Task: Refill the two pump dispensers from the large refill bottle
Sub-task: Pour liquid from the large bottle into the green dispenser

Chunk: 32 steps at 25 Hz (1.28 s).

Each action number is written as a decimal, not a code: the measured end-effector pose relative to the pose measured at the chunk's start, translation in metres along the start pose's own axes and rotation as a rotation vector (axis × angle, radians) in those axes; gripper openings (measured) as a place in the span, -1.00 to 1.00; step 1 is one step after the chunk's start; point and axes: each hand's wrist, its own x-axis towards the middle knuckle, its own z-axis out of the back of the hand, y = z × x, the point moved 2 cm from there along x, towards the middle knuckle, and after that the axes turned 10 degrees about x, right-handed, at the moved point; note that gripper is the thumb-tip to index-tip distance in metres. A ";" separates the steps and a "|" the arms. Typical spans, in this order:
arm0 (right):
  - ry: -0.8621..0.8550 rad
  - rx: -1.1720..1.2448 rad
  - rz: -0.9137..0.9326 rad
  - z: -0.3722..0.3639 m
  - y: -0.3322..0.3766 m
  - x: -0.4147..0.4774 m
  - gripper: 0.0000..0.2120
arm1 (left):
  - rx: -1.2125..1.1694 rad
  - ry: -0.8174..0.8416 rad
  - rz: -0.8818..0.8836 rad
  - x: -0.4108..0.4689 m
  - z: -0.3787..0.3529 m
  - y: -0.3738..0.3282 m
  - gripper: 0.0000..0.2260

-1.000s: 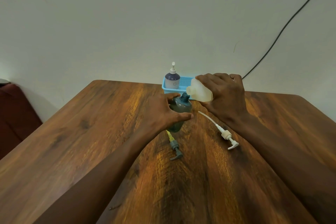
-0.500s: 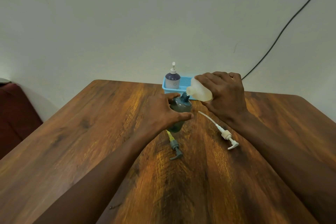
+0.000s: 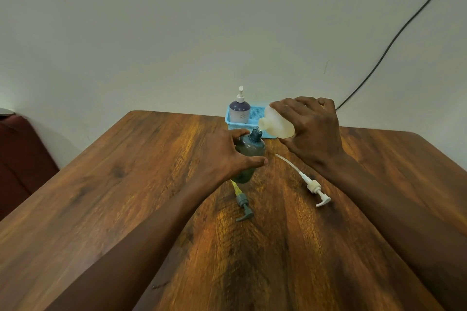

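My left hand grips a dark grey-green dispenser bottle that stands upright on the wooden table with its neck uncapped. My right hand holds a cream refill bottle tipped sideways, its mouth right over the dark bottle's neck. A grey pump head with a yellow tube lies on the table in front of the dark bottle. A white pump head with a long tube lies to its right. A purple-topped pump dispenser stands in a blue basket at the table's far edge.
A plain wall rises just behind the table's far edge, with a black cable running diagonally down it at the right. A dark red seat is beside the table at the left.
The refill bottle in my right hand has tipped slightly further over the dark bottle's neck. My left hand keeps its hold.
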 end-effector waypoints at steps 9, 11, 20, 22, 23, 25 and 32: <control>0.006 -0.025 0.017 0.002 0.001 0.000 -0.34 | -0.013 -0.001 0.001 -0.002 0.000 0.002 -0.19; 0.001 -0.028 0.021 0.003 0.001 0.000 -0.35 | -0.016 -0.004 -0.001 -0.003 0.000 0.002 -0.19; -0.001 -0.049 0.039 0.001 0.000 -0.001 -0.35 | 0.003 -0.010 0.000 -0.003 0.001 0.002 -0.18; 0.000 -0.051 0.041 0.001 0.000 -0.001 -0.35 | 0.002 -0.001 0.000 -0.003 0.001 0.002 -0.18; 0.002 -0.052 0.042 0.000 0.000 -0.001 -0.35 | 0.000 0.002 -0.001 -0.003 0.001 0.001 -0.18; 0.007 -0.056 0.046 0.001 0.000 -0.001 -0.36 | -0.003 0.001 -0.001 -0.004 0.001 0.001 -0.19; 0.012 -0.053 0.050 -0.001 -0.002 -0.002 -0.35 | 0.014 0.005 -0.012 -0.005 0.001 0.001 -0.21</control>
